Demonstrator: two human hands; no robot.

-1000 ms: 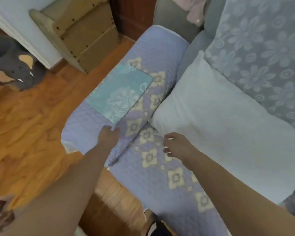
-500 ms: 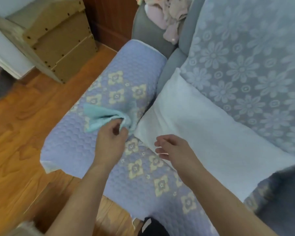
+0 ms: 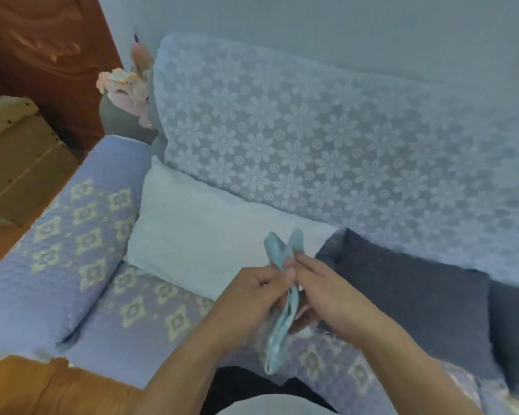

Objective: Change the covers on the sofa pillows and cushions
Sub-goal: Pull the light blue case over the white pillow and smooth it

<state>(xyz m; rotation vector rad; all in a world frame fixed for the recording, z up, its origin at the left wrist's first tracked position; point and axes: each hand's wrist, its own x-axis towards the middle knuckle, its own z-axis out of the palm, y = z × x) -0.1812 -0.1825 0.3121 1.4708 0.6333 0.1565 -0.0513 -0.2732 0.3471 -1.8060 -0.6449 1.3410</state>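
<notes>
The teal pillow cover (image 3: pixel 282 319) is now off the sofa armrest (image 3: pixel 72 235), where it lay folded a second ago, and hangs bunched in front of the bare white pillow (image 3: pixel 198 235). The left hand (image 3: pixel 249 298) grips it with curled fingers, and the right hand (image 3: pixel 327 292) pinches its upper edge. I think the person is looking for the opening, so dressing this pillow can begin. A dark grey cushion (image 3: pixel 408 298) lies just right of the pillow.
</notes>
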